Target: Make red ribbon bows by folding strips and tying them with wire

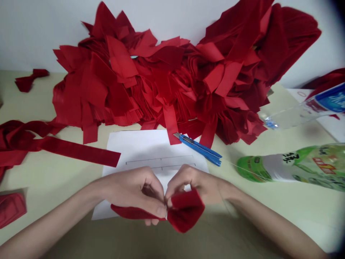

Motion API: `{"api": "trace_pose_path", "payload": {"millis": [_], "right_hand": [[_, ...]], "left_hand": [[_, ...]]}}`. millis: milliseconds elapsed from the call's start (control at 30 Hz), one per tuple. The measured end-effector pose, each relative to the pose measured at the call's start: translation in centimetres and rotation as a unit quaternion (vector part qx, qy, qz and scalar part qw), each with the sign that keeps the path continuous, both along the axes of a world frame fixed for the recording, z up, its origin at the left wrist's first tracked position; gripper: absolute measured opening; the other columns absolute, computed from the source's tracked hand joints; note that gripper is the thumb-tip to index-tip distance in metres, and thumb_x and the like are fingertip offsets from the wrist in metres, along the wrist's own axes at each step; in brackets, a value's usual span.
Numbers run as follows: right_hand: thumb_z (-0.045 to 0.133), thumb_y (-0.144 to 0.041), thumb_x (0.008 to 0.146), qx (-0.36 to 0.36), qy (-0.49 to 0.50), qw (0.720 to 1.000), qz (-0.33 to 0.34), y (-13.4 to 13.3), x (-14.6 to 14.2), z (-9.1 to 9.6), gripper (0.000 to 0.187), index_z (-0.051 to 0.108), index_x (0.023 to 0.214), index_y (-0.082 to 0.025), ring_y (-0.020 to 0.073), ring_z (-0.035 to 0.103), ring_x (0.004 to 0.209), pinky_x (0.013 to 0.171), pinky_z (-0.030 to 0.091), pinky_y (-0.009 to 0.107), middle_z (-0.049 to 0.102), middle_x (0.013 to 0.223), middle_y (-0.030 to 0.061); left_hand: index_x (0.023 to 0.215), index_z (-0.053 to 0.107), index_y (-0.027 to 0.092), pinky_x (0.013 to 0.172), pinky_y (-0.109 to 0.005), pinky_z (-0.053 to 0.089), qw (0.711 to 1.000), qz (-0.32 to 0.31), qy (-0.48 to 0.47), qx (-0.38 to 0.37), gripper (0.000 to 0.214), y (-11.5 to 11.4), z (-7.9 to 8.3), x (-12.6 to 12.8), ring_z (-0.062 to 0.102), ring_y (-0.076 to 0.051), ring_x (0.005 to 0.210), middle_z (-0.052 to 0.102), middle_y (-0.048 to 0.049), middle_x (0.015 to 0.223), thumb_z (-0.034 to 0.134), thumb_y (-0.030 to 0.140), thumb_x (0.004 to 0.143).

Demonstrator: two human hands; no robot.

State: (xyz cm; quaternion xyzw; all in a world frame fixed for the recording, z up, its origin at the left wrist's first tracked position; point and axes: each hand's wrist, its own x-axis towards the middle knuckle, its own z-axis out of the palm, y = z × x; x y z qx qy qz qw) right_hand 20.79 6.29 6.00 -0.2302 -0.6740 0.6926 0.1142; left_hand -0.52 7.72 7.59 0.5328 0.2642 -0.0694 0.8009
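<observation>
Head view: left hand (132, 190) and right hand (192, 185) are pinching a red fabric strip (184, 214) at its middle, fingers nearly closed on it. Long axis is running sideways over the near edge of a paper sheet (142, 151), looped end pointing right.

This is a small handicraft workspace, more a cloth-cutting bench than a kitchen or office, set against a plain white wall (37, 32). The heap of cut red fabric (151, 79) covers the back of a pale green tabletop (302, 216), which marks the place as one for handwork. Just in front of the heap lie a paper template (140, 147) and a blue utility knife (199, 149), and to its right rest a clear plastic bottle (291, 115) and a green-labelled plastic bottle (312, 167).
</observation>
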Motion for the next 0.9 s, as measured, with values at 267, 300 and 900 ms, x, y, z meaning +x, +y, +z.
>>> {"api": "trace_pose_path", "payload": {"millis": [267, 300, 900], "right_hand": [[0.045, -0.005, 0.080, 0.605, -0.208, 0.768, 0.027, -2.7, -1.5, 0.7, 0.019, 0.060, 0.071, -0.014, 0.0152, 0.051, 0.058, 0.049, 0.039, 0.028, 0.058, 0.067, 0.0041], [0.044, -0.004, 0.079, 0.651, -0.216, 0.727, 0.015, -2.9, -1.6, 0.5, 0.020, 0.060, 0.071, -0.013, 0.0161, 0.051, 0.057, 0.047, 0.038, 0.029, 0.057, 0.066, 0.0048], [0.048, -0.041, 0.089, 0.114, -0.183, 0.936, -0.277, -0.7, -1.1, 0.5, 0.037, 0.058, 0.065, -0.015, 0.0064, 0.045, 0.049, 0.047, 0.036, 0.019, 0.051, 0.054, -0.0033]], "left_hand": [[0.042, 0.043, 0.019, 0.042, -0.025, 0.013, 0.908, 0.049, 0.151, 0.388, 0.032, -1.7, -1.0, 0.8, 0.016, -0.009, 0.046, 0.021, 0.0059, 0.046, 0.050, 0.015, 0.073], [0.042, 0.040, 0.019, 0.042, -0.025, 0.014, 0.899, 0.059, 0.165, 0.401, 0.033, -1.6, -1.1, 0.9, 0.016, -0.009, 0.047, 0.020, 0.0056, 0.048, 0.049, 0.016, 0.074], [0.096, 0.060, 0.017, 0.068, -0.029, 0.050, 0.601, 0.206, 0.116, 0.763, 0.015, -2.0, -4.0, 0.9, 0.064, -0.019, 0.079, 0.068, -0.0080, 0.094, 0.048, 0.018, 0.088]]}}
